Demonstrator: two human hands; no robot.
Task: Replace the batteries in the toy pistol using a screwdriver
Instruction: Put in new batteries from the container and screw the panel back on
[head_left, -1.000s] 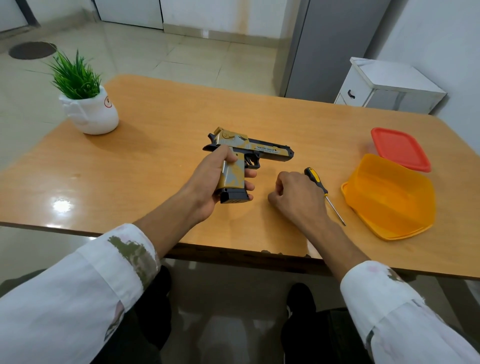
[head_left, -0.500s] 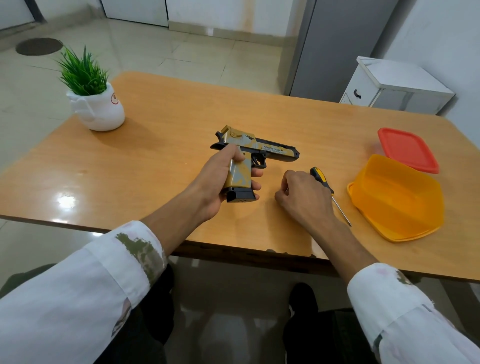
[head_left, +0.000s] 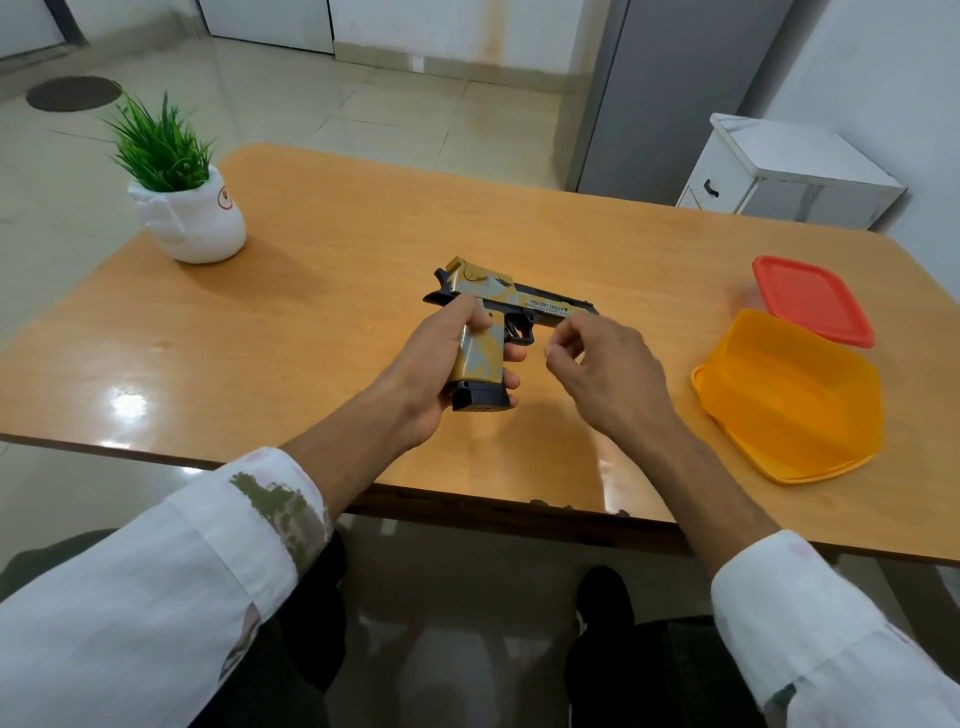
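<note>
A gold, grey and black toy pistol (head_left: 511, 301) is held just above the wooden table (head_left: 311, 322), muzzle pointing right and its black magazine base toward me. My left hand (head_left: 431, 374) grips its handle, thumb on the near side and fingers wrapped round the front. My right hand (head_left: 608, 374) hovers just right of the trigger guard with loosely curled fingers and nothing visible in it. The screwdriver is not visible; my right hand covers the spot where it lay.
An orange plastic container (head_left: 795, 400) sits at the right near the front edge, with its red lid (head_left: 810, 301) behind it. A white pot with a green plant (head_left: 189, 218) stands at the back left. A white cabinet (head_left: 779, 171) is beyond the table's far right corner.
My right hand has lifted off the table beside the screwdriver and moved up and left toward the pistol's trigger guard. My left hand still holds the pistol in much the same place.
</note>
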